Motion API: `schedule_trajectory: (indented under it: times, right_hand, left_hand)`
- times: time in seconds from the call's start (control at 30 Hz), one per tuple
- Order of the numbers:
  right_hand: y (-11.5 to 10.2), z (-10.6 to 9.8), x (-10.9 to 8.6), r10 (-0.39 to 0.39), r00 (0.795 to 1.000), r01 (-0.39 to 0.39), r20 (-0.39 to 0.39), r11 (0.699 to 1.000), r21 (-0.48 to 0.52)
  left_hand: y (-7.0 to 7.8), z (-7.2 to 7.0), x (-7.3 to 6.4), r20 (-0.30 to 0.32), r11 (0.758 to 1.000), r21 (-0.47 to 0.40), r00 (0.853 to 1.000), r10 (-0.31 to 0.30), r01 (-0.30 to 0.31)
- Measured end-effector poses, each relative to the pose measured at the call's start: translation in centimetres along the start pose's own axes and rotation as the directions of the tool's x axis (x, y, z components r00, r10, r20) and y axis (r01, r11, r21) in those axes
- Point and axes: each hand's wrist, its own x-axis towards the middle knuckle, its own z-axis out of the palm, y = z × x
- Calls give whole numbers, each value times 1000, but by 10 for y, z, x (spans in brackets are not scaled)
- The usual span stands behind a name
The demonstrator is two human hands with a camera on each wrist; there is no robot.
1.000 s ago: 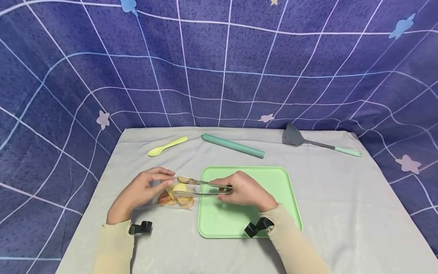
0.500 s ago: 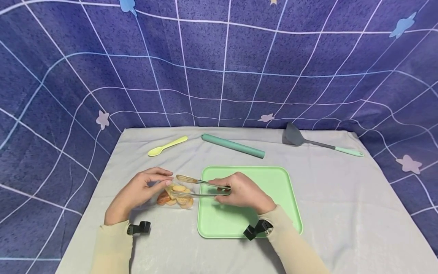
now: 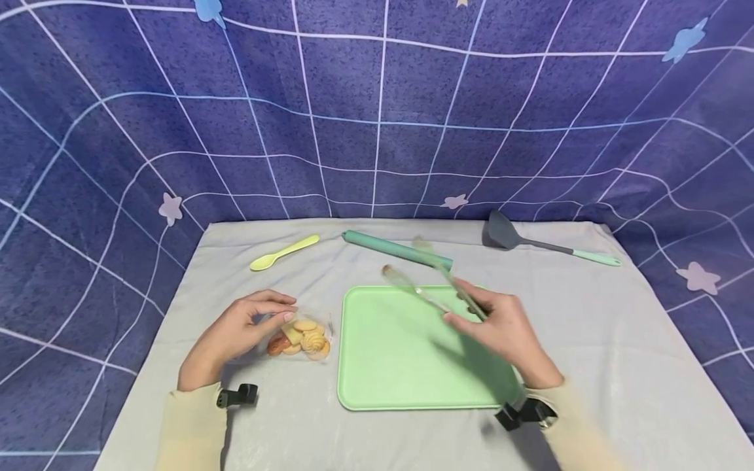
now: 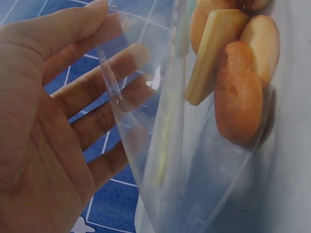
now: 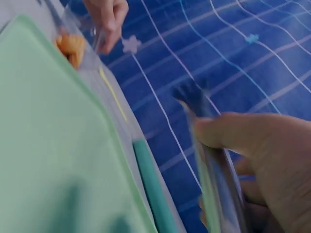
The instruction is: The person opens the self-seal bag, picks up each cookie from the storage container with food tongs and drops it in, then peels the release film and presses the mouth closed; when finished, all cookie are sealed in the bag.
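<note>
My left hand (image 3: 235, 330) pinches the upper edge of a clear plastic bag (image 3: 323, 320) between thumb and index finger. Several small bread or pastry pieces (image 3: 312, 341) lie inside the bag, on the table left of the tray. In the left wrist view the other fingers are spread behind the clear film (image 4: 180, 145). Over the right part of the green tray (image 3: 383, 353), my right hand (image 3: 501, 330) holds a pair of metal tongs (image 3: 436, 303). Their arms are spread apart, with nothing seen between the tips, and they point toward the back. Motion blurs them in the right wrist view.
A yellow spoon (image 3: 285, 252) lies at the back left of the cloth-covered table (image 3: 589, 340). A dark green rod (image 3: 383, 245) rests behind the tray. At the back right lies a grey spatula (image 3: 544, 246) with a light green handle. A blue patterned curtain (image 3: 353, 98) hangs behind.
My right hand has moved right with the tongs, away from the bag, and the tongs now point toward the back. The left hand has stayed at the bag's edge.
</note>
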Motion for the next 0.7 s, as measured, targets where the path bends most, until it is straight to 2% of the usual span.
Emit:
schedule_trajectory:
  times: [0.07, 0.17, 0.3, 0.4, 0.53, 0.7]
  right_hand:
    - [8, -14, -9, 68, 994, -70, -91, 997, -22]
    - [20, -33, -24, 132, 968, -159, -214, 980, -117]
    - [33, -53, -44, 152, 936, -253, -318, 918, -306]
    - [42, -60, -58, 158, 928, -291, -337, 873, -391]
    - [52, -63, -72, 193, 922, -334, -336, 834, -438]
    - [61, -60, -84, 231, 916, -366, -329, 816, -447]
  left_hand:
    - [0, 0, -1, -1, 1000, 5, 1000, -5, 5]
    - [0, 0, -2, 2, 1000, 13, 1000, -15, 15]
    - [1, 0, -2, 7, 1000, 24, 1000, -20, 20]
    - [3, 0, -1, 7, 999, 23, 1000, -27, 27]
    - [5, 0, -1, 14, 999, 21, 999, -43, 43]
    - [5, 1, 0, 22, 998, 31, 998, -54, 53]
